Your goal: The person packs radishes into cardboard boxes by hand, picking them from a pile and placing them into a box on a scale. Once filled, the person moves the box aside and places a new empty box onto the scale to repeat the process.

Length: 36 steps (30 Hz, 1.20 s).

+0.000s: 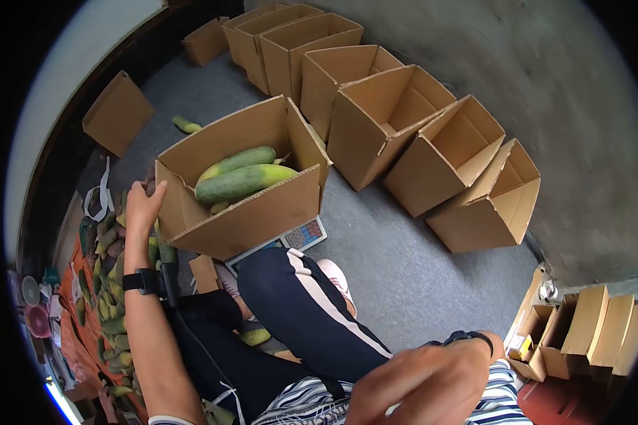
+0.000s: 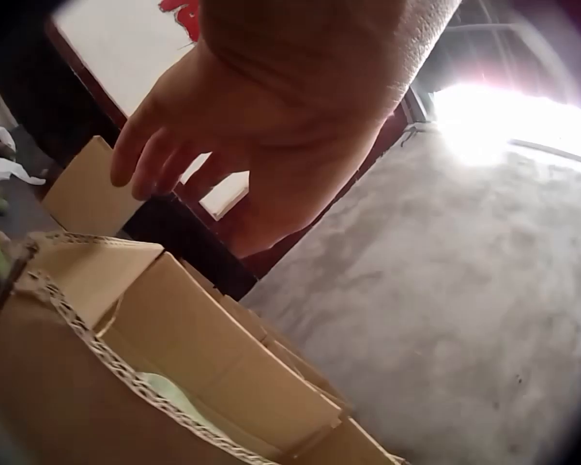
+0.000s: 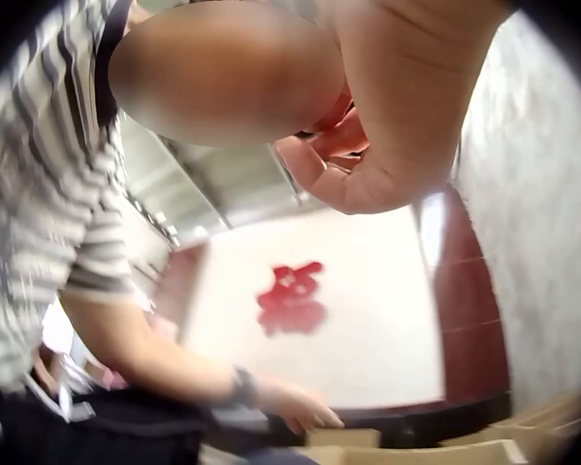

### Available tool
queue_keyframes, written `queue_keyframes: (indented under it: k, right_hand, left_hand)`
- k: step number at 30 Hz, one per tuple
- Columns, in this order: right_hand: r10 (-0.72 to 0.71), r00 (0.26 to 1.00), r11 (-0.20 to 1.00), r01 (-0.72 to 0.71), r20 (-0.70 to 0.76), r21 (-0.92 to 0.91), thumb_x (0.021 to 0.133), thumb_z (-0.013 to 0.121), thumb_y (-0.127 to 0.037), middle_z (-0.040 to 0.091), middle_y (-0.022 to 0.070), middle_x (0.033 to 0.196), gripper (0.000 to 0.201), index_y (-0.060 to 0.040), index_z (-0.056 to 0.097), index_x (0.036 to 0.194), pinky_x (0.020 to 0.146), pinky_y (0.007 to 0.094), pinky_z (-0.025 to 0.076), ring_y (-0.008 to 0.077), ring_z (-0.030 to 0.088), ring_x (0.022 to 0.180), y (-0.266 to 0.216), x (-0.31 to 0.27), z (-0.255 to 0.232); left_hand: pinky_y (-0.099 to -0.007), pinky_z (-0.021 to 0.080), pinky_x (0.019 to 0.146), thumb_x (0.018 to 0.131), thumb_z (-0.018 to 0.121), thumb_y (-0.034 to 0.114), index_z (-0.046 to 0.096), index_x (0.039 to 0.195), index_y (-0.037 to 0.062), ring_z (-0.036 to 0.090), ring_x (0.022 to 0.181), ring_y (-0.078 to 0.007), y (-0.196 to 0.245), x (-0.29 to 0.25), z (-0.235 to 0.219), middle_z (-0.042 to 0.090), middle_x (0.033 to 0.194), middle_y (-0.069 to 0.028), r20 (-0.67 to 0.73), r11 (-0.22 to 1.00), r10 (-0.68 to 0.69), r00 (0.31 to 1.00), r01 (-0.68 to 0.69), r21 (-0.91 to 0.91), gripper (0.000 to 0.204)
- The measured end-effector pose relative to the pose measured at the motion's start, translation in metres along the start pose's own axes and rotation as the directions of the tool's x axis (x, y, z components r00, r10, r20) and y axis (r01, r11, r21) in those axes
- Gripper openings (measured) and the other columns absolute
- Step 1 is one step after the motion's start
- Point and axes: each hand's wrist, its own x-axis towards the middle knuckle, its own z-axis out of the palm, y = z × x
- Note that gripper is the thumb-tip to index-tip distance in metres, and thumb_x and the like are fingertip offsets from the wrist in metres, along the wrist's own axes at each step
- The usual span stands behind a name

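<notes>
My left hand (image 1: pixel 143 202) is at the left end of an uncovered cardboard box (image 1: pixel 244 219). Its fingers are loosely bent and hold nothing; in the left wrist view the hand (image 2: pixel 261 136) hangs above the box rim (image 2: pixel 126 368). Inside the box lie several long green-and-yellow melons (image 1: pixel 244 183). Beneath its front edge shows a scale with a keypad (image 1: pixel 305 234). Raised in front of my chest, close to the head, is my right hand (image 1: pixel 422 386). Loosely curled fingers (image 3: pixel 315 170) show in the right wrist view, with nothing seen in them.
Several uncovered boxes (image 1: pixel 390 106) stand in a curved row along the grey wall (image 1: pixel 539 92). More melons and vegetables (image 1: pixel 113 297) lie on an orange sheet (image 1: pixel 78 333) at left. A single melon (image 1: pixel 186 125) rests on the floor behind the box. Folded cartons (image 1: pixel 588 322) stand at lower right.
</notes>
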Motion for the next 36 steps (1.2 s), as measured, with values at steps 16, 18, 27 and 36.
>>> queue_keyframes:
  k: [16,18,27,36]
  right_hand:
    - [0.586,0.391,-0.446,-0.575,-0.710,-0.686,0.080,0.060,-0.057,0.067,0.0190,0.105,0.063,0.0010,0.067,0.104,0.086,0.0404,0.051,0.0322,0.064,0.102,0.178,0.114,-0.231]
    - [0.576,0.374,-0.467,-0.579,-0.726,-0.669,0.082,0.059,-0.053,0.067,0.0190,0.107,0.059,-0.0003,0.067,0.106,0.086,0.0401,0.051,0.0320,0.064,0.102,0.197,0.103,-0.245]
    - [0.458,0.494,-0.213,-0.746,-0.739,-0.631,0.082,0.058,-0.040,0.067,0.0221,0.091,0.041,-0.0015,0.068,0.093,0.080,0.0449,0.051,0.0368,0.065,0.090,0.152,0.025,-0.229]
    - [0.182,0.191,-0.031,-0.979,-0.965,-0.200,0.083,0.057,-0.038,0.068,0.0180,0.084,0.036,-0.0078,0.069,0.098,0.073,0.0413,0.050,0.0336,0.066,0.081,-0.003,-0.210,-0.113]
  left_hand:
    - [-0.0346,0.050,0.055,0.076,0.061,0.014,0.067,0.094,-0.0049,0.066,0.063,-0.0241,-0.006,-0.010,0.011,0.068,0.076,-0.0145,0.476,0.940,-0.170,0.863,0.287,-0.183,0.027]
    - [-0.0331,0.048,0.053,0.075,0.057,0.010,0.067,0.090,-0.0062,0.065,0.063,-0.0210,-0.004,-0.011,0.014,0.068,0.075,-0.0131,0.502,0.910,-0.156,0.850,0.321,-0.262,0.024]
    - [-0.0372,0.049,0.059,0.073,0.055,0.010,0.064,0.085,-0.0073,0.065,0.062,-0.0255,0.045,-0.025,-0.012,0.064,0.068,-0.0170,0.411,0.951,0.041,0.911,0.090,-0.294,0.023]
    - [-0.0448,0.050,0.070,0.075,0.057,0.014,0.060,0.080,-0.0095,0.063,0.078,-0.0435,0.220,-0.122,0.017,0.062,0.079,-0.0298,0.511,0.824,0.551,0.659,-0.528,-0.207,0.024]
